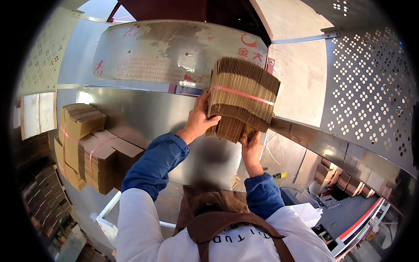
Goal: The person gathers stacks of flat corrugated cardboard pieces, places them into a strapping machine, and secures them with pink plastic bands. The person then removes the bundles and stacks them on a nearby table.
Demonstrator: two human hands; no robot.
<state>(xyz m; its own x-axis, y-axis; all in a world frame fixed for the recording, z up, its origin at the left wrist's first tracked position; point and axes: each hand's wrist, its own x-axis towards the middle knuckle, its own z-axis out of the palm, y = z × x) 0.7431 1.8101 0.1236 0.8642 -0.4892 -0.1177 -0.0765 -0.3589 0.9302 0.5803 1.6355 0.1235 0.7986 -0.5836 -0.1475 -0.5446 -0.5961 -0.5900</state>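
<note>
A thick bundle of flat brown cardboard blanks (244, 105), bound with a pink strap (244, 94), is between my two hands over the metal table's far right part. My left hand (198, 120) grips its left side, thumb across the near edge and fingers along the side. At the near right corner, my right hand (252, 150) is closed on the lower edges of the cardboard. The bundle's underside is hidden, so whether it rests on the machine or hangs in my hands does not show.
Strapped cardboard bundles (98, 159) sit on the left of the metal table (144, 113). Behind it stands a metal plate with red printing (174, 56). A perforated metal panel (362, 87) rises at the right, and a yellow-and-black tool (279, 175) lies by my right forearm.
</note>
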